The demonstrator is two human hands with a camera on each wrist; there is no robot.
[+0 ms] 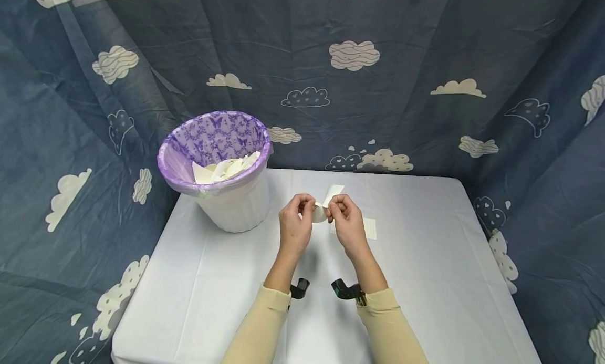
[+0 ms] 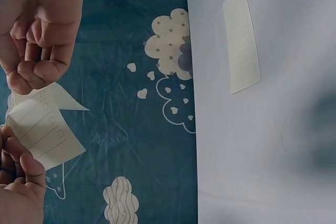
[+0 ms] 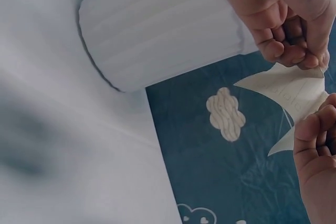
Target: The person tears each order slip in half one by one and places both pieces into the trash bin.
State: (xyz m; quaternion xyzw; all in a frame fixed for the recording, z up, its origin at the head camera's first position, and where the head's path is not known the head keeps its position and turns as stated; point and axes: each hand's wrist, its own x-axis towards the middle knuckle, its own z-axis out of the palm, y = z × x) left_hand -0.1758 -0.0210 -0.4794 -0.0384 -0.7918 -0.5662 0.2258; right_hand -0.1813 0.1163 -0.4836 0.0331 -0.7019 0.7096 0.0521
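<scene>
Both hands hold a piece of pale printed paper [image 1: 333,195] in front of me, above the white table. My left hand [image 1: 296,225] pinches one side of it between thumb and fingers. The right hand [image 1: 347,227] pinches it close by. Between them the paper twists, with one flap up and another bent down. Rows of small squares and lines show on the paper [image 2: 47,132] in the left wrist view. Whether it is partly torn, I cannot tell. A flat pale paper slip [image 1: 370,229] lies on the table behind the right hand.
A white wastebasket [image 1: 236,211] with a purple butterfly-patterned liner stands at the table's back left. Pale paper pieces [image 1: 227,168] fill part of it. A dark cloud-patterned curtain [image 1: 302,122] surrounds the back and sides of the white table [image 1: 227,301].
</scene>
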